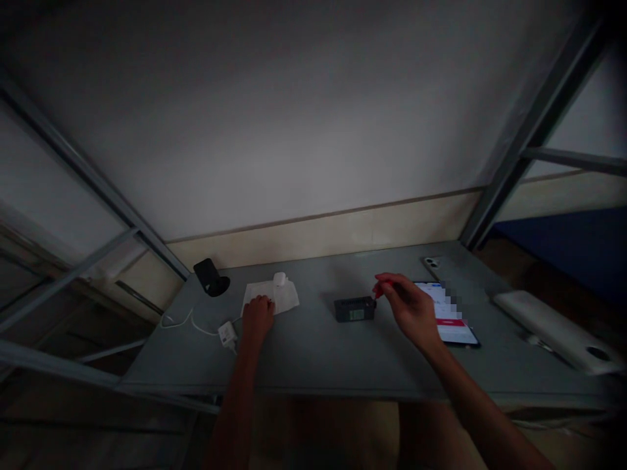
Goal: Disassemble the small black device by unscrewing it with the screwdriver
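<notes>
My right hand (pixel 411 307) is closed in a pinch around a small red tool (pixel 385 288); its exact kind is too small and dim to tell. The tool's thin end points down at the right end of a dark box-shaped device (pixel 355 309), which has a small pale greenish display on its front. On a white sheet (pixel 287 297) to the left rests my left hand (pixel 258 314), its fingers curled. A tiny reddish spot shows at those fingertips, too small to name. Behind that hand, a white earbud case (pixel 279 279) sits on the sheet.
On the grey table (pixel 313 365), a lit tablet (pixel 448 313) lies beside my right forearm, with a phone (pixel 432 264) behind it. A long white object (pixel 553 326) is far right. Left are a black stand (pixel 209 277) and a corded white charger (pixel 227 335). Metal posts (pixel 509 163) flank the table.
</notes>
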{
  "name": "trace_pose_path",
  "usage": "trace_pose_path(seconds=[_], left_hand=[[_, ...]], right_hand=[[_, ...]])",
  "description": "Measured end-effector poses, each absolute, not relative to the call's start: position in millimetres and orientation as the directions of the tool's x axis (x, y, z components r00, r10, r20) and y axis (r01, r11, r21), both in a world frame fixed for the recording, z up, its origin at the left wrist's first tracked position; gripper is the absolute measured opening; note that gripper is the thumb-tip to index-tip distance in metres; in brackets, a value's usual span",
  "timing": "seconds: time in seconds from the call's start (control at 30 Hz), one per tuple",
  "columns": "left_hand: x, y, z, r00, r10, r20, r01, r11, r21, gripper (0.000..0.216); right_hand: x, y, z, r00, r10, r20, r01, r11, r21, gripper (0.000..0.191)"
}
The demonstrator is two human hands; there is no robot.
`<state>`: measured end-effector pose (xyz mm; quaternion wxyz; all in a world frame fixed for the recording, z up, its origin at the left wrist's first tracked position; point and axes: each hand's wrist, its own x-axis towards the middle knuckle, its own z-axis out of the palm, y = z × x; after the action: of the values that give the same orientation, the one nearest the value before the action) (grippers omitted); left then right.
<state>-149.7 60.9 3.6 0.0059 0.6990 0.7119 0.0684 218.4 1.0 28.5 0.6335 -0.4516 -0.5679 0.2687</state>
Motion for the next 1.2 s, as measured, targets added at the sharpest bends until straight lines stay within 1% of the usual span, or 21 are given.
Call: trace_pose_path(seconds=[0.13, 0.23, 0.33, 0.43, 0.47, 0.5, 0.53, 0.57, 0.63, 0.73, 0.8, 0.87, 1.03, 1.2], left_hand=[[-151.4, 65.5, 5.2, -0.034, 0.996, 0.08, 0.991, 0.023, 0.129, 0.02], [-150.3, 66.1, 7.2, -0.06, 0.994, 0.09, 0.982, 0.043, 0.182, 0.02], [-134.5, 56.8, 7.6, -0.068, 0.991, 0.118, 0.964, 0.035, 0.265, 0.024], [-97.2, 34.8, 5.8, 0.013, 0.99, 0.14, 0.908, -0.071, 0.412, 0.03], [-81.7, 26.1, 5.2, 0.054, 0.986, 0.155, 0.805, -0.135, 0.578, 0.032], [-66.0, 17.7, 4.8, 0.113, 0.98, 0.164, 0.672, -0.197, 0.714, 0.034], [-50.9, 10.1, 4.8, 0.164, 0.972, 0.167, 0.546, -0.231, 0.806, 0.035], [-37.2, 3.5, 5.0, 0.2, 0.966, 0.165, 0.436, -0.239, 0.868, 0.034], [-15.6, -6.2, 6.2, 0.223, 0.962, 0.16, 0.263, -0.217, 0.94, 0.03], [1.8, -13.1, 7.5, 0.194, 0.97, 0.145, 0.083, -0.163, 0.983, 0.019], [6.5, -15.2, 7.4, 0.181, 0.973, 0.144, 0.013, -0.149, 0.989, 0.015], [8.5, -16.9, 6.3, 0.166, 0.974, 0.157, -0.025, -0.155, 0.988, 0.015], [9.6, -20.3, 1.8, 0.169, 0.968, 0.187, -0.013, -0.188, 0.982, 0.019], [11.2, -19.0, 1.4, 0.212, 0.958, 0.191, 0.057, -0.208, 0.977, 0.02]], right_hand=[[217.5, -1.4, 26.6, 0.218, 0.861, 0.46, 0.158, 0.434, -0.887, 0.022], [217.8, -4.1, 23.5, 0.22, 0.863, 0.454, 0.141, 0.432, -0.891, 0.022], [215.6, -6.6, 23.6, 0.225, 0.875, 0.429, 0.102, 0.417, -0.903, 0.023], [207.6, -10.8, 28.5, 0.225, 0.888, 0.4, 0.025, 0.405, -0.914, 0.023], [204.0, -12.9, 30.9, 0.221, 0.893, 0.392, 0.003, 0.402, -0.916, 0.023], [200.4, -15.3, 33.5, 0.213, 0.897, 0.387, -0.013, 0.399, -0.917, 0.023], [197.1, -18.0, 36.4, 0.201, 0.9, 0.386, -0.023, 0.398, -0.917, 0.023], [194.2, -20.9, 39.3, 0.19, 0.903, 0.386, -0.028, 0.398, -0.917, 0.022], [190.4, -26.6, 45.2, 0.182, 0.902, 0.392, -0.03, 0.403, -0.915, 0.021], [188.8, -33.7, 52.6, 0.2, 0.888, 0.413, -0.018, 0.425, -0.905, 0.018], [188.6, -36.7, 55.7, 0.199, 0.879, 0.432, -0.005, 0.442, -0.897, 0.016], [187.5, -38.3, 56.8, 0.187, 0.874, 0.449, 0.003, 0.456, -0.89, 0.014], [181.6, -37.5, 53.0, 0.166, 0.869, 0.467, 0.007, 0.472, -0.882, 0.011], [181.5, -34.7, 47.2, 0.128, 0.862, 0.491, 0.083, 0.484, -0.871, 0.011]])
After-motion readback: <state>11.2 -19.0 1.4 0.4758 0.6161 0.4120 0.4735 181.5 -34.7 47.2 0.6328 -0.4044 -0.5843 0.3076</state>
